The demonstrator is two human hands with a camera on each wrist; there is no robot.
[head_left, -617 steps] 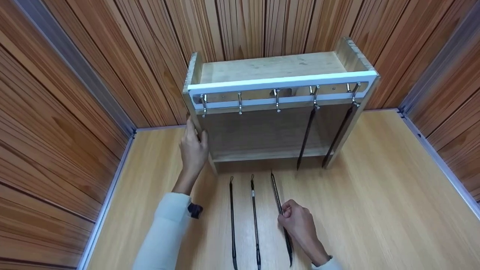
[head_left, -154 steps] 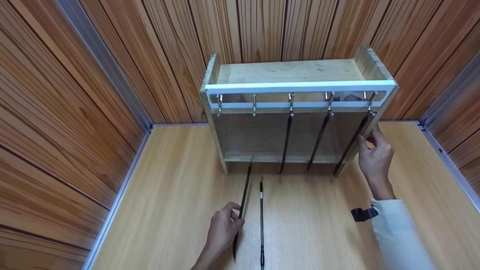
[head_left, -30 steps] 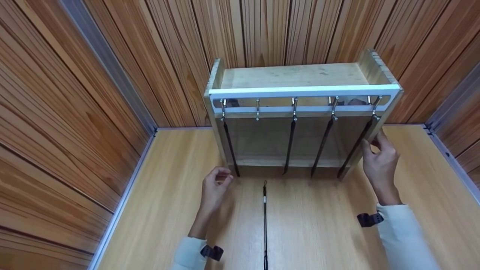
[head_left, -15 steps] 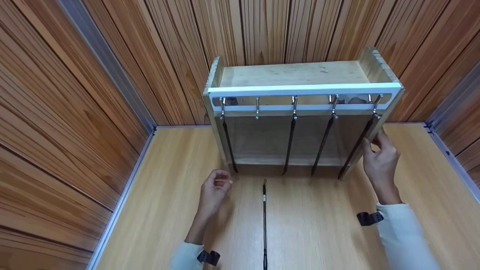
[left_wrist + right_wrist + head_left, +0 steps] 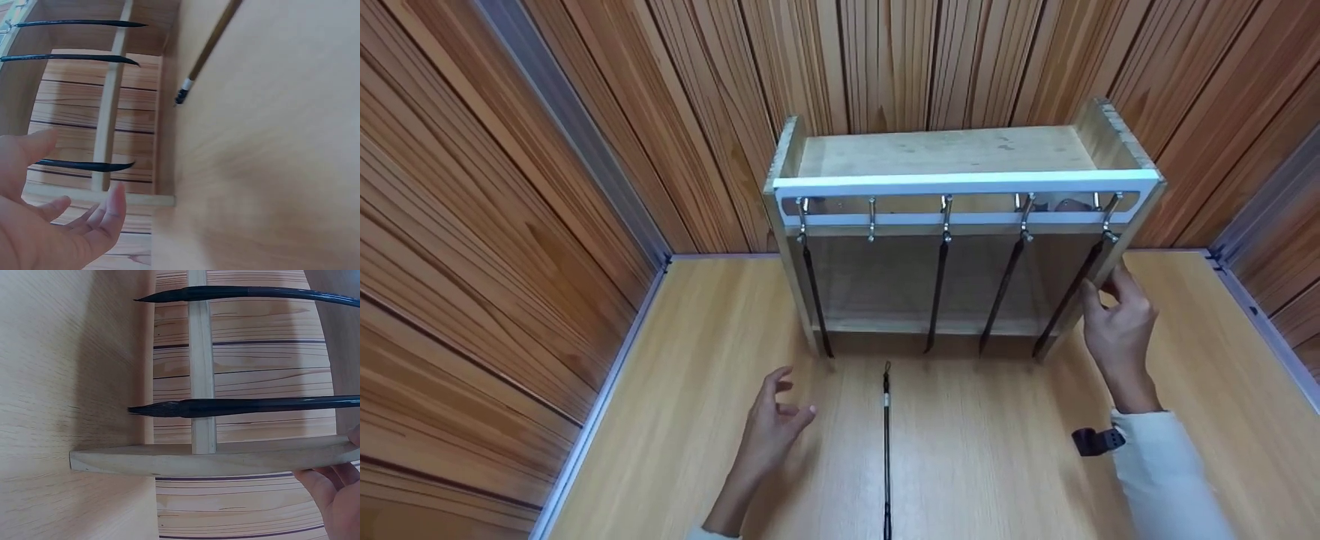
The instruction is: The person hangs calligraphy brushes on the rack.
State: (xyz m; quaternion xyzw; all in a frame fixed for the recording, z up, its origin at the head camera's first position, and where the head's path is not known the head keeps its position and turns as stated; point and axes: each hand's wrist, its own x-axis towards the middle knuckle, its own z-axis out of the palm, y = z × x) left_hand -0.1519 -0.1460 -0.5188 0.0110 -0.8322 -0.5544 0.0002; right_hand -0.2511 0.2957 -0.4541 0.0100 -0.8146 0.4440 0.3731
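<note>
A small wooden rack [image 5: 952,150] stands at the back, a white rail [image 5: 885,181] with several metal hooks across its front. Black writing brushes hang tip down from the hooks: one on the leftmost hook [image 5: 816,300], others at the middle [image 5: 937,300] and right. The second hook from the left [image 5: 872,217] is bare. One more brush [image 5: 886,457] lies on the table, its loop toward the rack. My left hand [image 5: 771,427], fingers spread and holding nothing, hovers left of that brush. With thumb and fingers, my right hand [image 5: 1121,330] grips the rack's right side panel [image 5: 247,458].
The wood-grain table top [image 5: 697,337] is bounded by plank walls [image 5: 472,225] at the back and sides, with metal strips along the corners. A black wrist device [image 5: 1095,441] sits at the right sleeve's cuff.
Since the oldest frames, more brushes hang, including the leftmost, placed from the left hand's earlier hold. In the last second the left hand has opened and drawn back toward me; the right stays put.
</note>
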